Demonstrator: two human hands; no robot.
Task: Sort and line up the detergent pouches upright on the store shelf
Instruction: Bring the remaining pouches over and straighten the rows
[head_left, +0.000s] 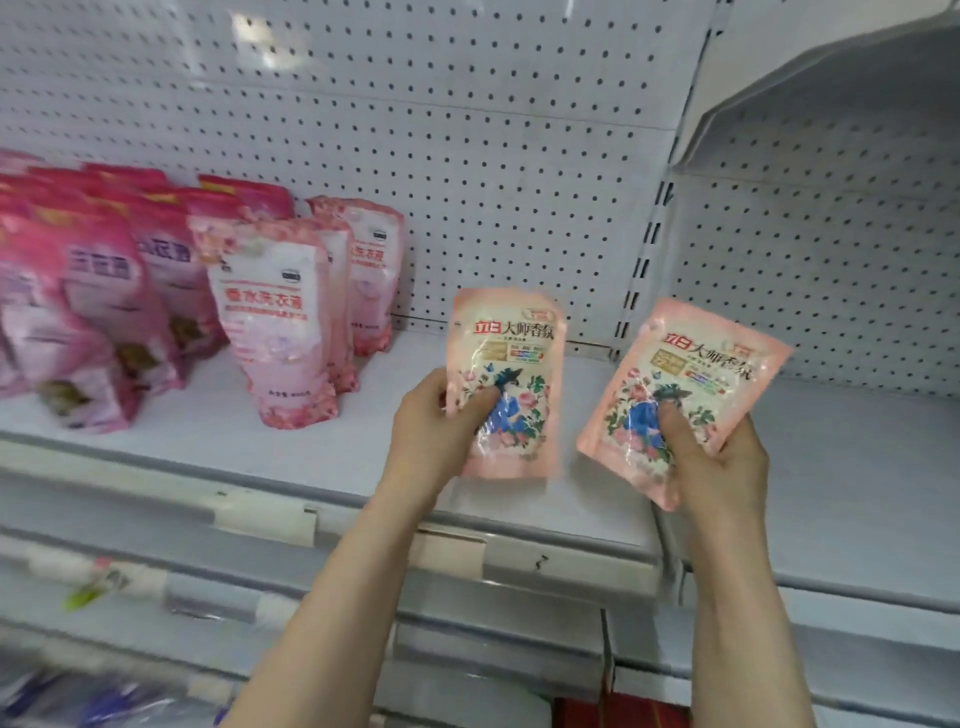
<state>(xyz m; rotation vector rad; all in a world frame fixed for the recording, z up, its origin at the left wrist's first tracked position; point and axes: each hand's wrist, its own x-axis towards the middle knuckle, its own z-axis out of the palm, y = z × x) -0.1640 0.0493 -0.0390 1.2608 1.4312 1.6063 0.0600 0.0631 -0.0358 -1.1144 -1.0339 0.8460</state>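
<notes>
Two hands are in view, and each holds one pouch.

1. My left hand (436, 421) pinches the left pouch (506, 358) near its lower left edge. The thumb lies on the printed front and the other fingers are hidden behind it. This pouch is peach-coloured with a flower print. It stands nearly upright over the front half of the shelf (208, 426), towards the shelf's right end. I cannot tell whether its bottom touches the shelf.
2. My right hand (727, 457) grips the right pouch (701, 374), which has the same print, at its lower right corner with the thumb across the front. This pouch is tilted with its top leaning right. It is held in the air where the shelf meets the next shelf (857, 493). The two held pouches are near each other but apart.

Standing stock on the shelf:
- I count three pale pink pouches (275, 322), upright in one file from the front towards the back panel (467, 130), left of centre.
- The dark pink pouches (104, 270) fill the left end in rows. Several of them lean. They are too blurred for me to give a firm count.

One price rail (260, 514) runs along the front edge of the shelf.
</notes>
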